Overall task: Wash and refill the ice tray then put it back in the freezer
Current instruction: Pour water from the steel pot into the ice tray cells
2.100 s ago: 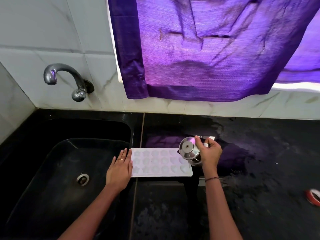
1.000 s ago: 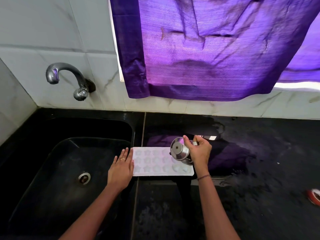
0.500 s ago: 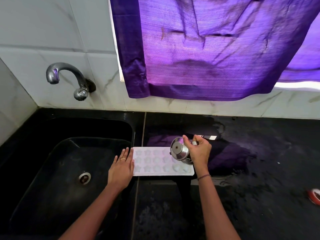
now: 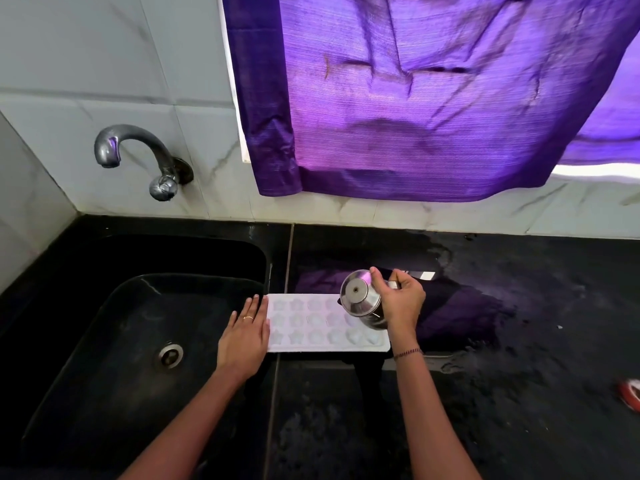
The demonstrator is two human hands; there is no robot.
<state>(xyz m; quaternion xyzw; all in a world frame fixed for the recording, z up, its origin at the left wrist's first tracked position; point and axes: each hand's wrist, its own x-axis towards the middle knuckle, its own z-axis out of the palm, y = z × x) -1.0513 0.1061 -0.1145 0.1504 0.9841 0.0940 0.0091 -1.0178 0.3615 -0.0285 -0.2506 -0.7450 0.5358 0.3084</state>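
Now the right hand (image 4: 401,303), its grip clamped on the tipped steel cup (image 4: 360,299), has shifted leftward along the ice tray (image 4: 311,322), so filling progresses; the left hand (image 4: 244,336) rests flat, grip apart

White ice tray (image 4: 311,327) with star-shaped moulds, on a glossy black counter (image 4: 519,341) beside an equally black sink (image 4: 104,341). Shiny silver steel cup (image 4: 360,301), silver-grey tap (image 4: 138,154) and drain. Vivid purple curtain (image 4: 433,98) with a darker violet border (fine horizontal weave lines throughout). Pale grey-white wall tiles (image 4: 86,57), faintly marbled. Red-and-white roll (image 4: 632,393) at far right.
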